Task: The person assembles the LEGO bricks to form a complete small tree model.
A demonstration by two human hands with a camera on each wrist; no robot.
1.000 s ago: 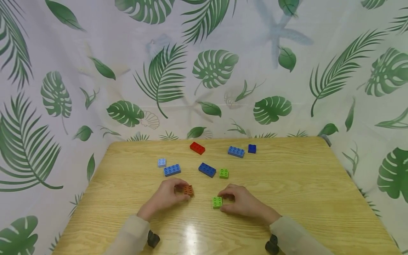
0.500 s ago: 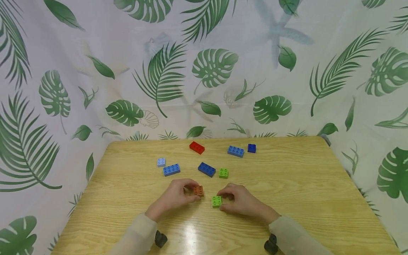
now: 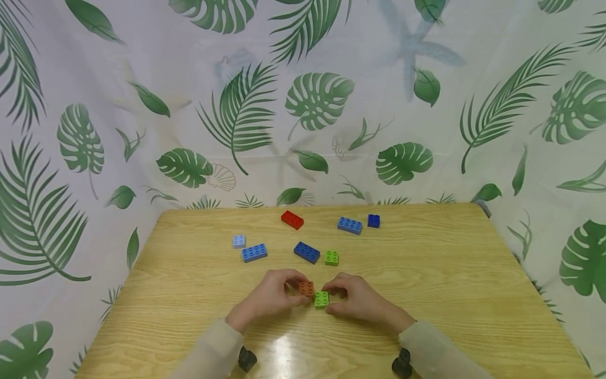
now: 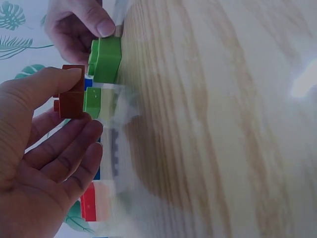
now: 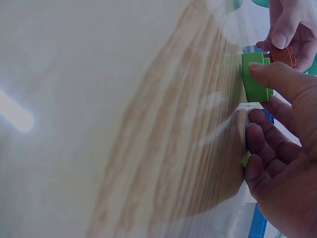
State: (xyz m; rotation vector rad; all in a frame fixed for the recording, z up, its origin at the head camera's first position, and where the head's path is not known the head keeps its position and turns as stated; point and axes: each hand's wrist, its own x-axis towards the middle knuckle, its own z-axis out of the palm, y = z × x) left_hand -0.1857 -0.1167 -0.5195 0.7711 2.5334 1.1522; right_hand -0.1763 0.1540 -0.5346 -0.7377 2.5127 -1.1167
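Note:
An orange-brown toy brick [image 3: 307, 288] is pinched between the thumb and fingers of my left hand [image 3: 274, 296]. The left wrist view shows this brick [image 4: 72, 101] held above the tabletop. Just right of it my right hand [image 3: 361, 300] grips a lime-green brick [image 3: 322, 300] by its sides, studs up. That green brick [image 5: 253, 79] rests on the table in the right wrist view. The two held bricks are very close in the head view; whether they touch I cannot tell.
Farther back on the wooden table [image 3: 426, 263] lie a second lime-green brick [image 3: 332, 257], a dark blue brick [image 3: 306, 252], a blue brick [image 3: 254, 252], a light blue brick [image 3: 239, 241], a red brick [image 3: 292, 219], another blue brick [image 3: 350, 225] and a small dark blue brick [image 3: 373, 220].
My left hand has moved right with the orange-brown brick, up to the green brick. The right hand has stayed nearly still, holding its green brick.

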